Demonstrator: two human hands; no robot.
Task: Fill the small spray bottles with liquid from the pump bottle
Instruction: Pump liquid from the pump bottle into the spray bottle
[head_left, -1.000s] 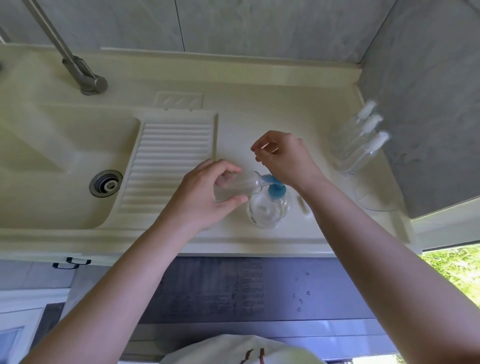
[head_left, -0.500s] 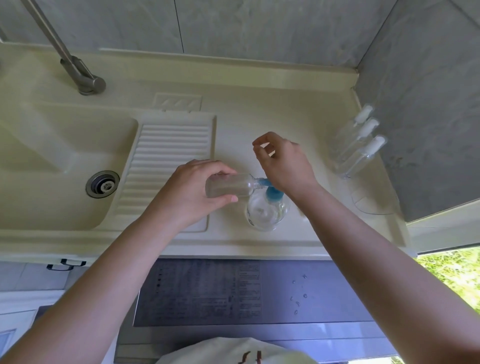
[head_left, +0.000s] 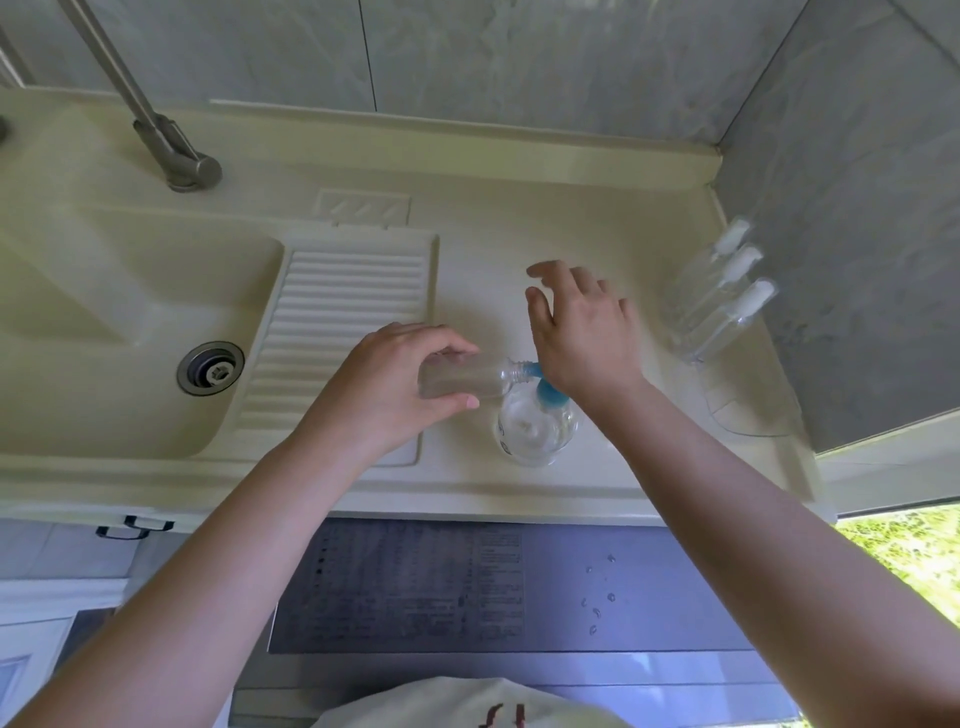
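filling: left hand (head_left: 387, 382) holds small spray bottle (head_left: 462, 379) at pump bottle (head_left: 537, 426) spout | right hand (head_left: 584, 332) presses, fingers spread | three capped bottles (head_left: 719, 296) beside wall, fill unclear

home laundry nook, washboard sink (head_left: 156, 332), tap (head_left: 176, 156), tiled wall (head_left: 519, 57)

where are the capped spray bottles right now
In the head view, three capped spray bottles lie side by side at the counter's far right, against the grey wall, right of the right hand and pump bottle.
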